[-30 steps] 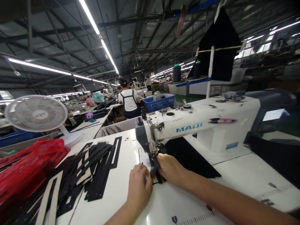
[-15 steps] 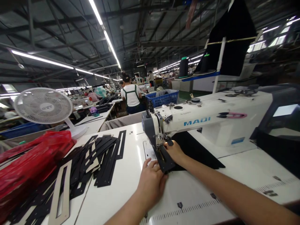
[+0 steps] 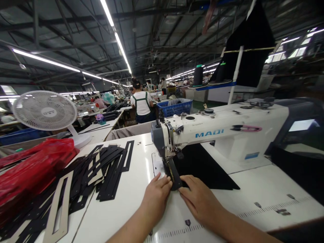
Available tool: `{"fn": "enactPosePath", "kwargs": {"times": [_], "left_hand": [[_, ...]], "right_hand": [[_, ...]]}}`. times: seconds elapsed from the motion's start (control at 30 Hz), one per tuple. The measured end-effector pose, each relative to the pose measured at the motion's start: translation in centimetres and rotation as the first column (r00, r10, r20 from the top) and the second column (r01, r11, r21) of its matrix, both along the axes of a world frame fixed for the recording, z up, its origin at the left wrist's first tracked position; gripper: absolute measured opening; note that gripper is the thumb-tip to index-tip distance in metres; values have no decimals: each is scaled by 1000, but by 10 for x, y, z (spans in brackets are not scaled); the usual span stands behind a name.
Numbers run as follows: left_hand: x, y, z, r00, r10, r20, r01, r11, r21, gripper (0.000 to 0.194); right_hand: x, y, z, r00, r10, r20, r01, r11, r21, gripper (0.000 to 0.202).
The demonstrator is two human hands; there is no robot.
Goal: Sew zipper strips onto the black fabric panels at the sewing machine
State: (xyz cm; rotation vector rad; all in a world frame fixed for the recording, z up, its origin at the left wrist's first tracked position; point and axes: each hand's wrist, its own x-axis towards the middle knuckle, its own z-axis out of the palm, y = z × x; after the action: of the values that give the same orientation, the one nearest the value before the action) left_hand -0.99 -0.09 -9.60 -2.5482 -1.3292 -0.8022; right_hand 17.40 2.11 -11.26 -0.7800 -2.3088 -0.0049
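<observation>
Under the needle of a white sewing machine (image 3: 210, 126) lies a narrow black frame piece (image 3: 178, 184), with gold zipper teeth (image 3: 172, 171) showing in its slot. My left hand (image 3: 156, 195) has its fingers closed along the piece's left edge, close to the presser foot. On the other side my right hand (image 3: 201, 199) grips the near right corner between thumb and fingers. A wide black fabric panel (image 3: 202, 165) stretches flat to the right, beneath the machine arm. The undersides of both hands' fingertips are hidden.
Left on the table (image 3: 134, 209) is a pile of black slotted frames (image 3: 111, 179), some showing beige backs, beside a red plastic bag (image 3: 37, 175). A white fan (image 3: 45, 111) stands behind. Pink-handled thread snips (image 3: 246, 128) rest on the machine. A co-worker (image 3: 141, 103) sits ahead.
My right hand has come from behind the needle to the near right corner of the frame piece. My left hand stays at the left edge. The view has shifted slightly.
</observation>
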Motion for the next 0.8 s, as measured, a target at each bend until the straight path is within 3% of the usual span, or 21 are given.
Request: {"fn": "enactPosePath", "kwargs": {"times": [0.3,0.53,0.8], "left_hand": [[-2,14,2,994,-30,-101,34,999,31,24],[-7,30,-3,997,1,-71,2,999,36,25],[-7,28,-6,1000,-13,27,11,998,61,24]], "right_hand": [[-1,11,-4,998,-45,-35,44,999,-25,21],[-3,26,-9,998,-33,-46,30,998,-62,21],[2,23,-15,999,-3,-49,2,999,-33,24]]}}
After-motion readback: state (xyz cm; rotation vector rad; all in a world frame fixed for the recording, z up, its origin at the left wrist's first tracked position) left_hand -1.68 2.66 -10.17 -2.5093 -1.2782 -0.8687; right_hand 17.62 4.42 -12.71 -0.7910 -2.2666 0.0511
